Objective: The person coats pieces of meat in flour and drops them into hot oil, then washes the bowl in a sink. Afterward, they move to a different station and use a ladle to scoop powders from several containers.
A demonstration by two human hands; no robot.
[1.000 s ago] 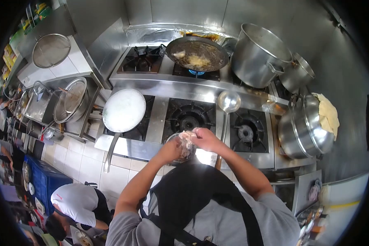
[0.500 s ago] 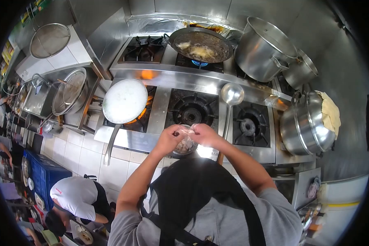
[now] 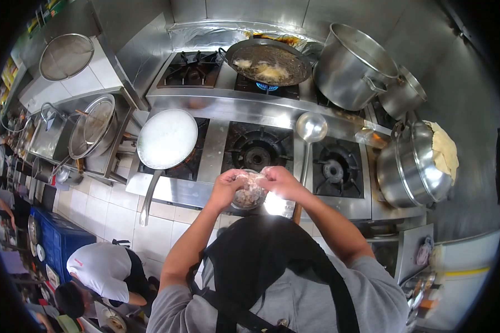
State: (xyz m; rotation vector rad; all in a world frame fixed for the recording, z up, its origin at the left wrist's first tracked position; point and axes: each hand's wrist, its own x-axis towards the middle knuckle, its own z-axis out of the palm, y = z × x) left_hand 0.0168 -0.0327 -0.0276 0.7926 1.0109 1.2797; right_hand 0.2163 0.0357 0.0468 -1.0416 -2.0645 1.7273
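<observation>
My left hand (image 3: pixel 228 186) and my right hand (image 3: pixel 278 181) meet over a small metal bowl (image 3: pixel 249 195) that stands on the stove's front ledge. Both hands pinch a clear plastic bag (image 3: pixel 252 180) with pale pinkish pieces of food above the bowl. More of the same pale food lies in the bowl. A long-handled steel ladle (image 3: pixel 310 129) rests just right of my right hand, its cup towards the back burners.
A frying pan (image 3: pixel 167 139) with pale liquid sits on the front left burner. A wok (image 3: pixel 270 61) of frying food stands on a lit back burner. Large steel pots (image 3: pixel 354 66) crowd the right side. A person in a white shirt (image 3: pixel 100 272) crouches at lower left.
The orange flame under the frying pan has gone out. My hands have stayed over the bowl, working the bag, which has dropped lower towards the bowl.
</observation>
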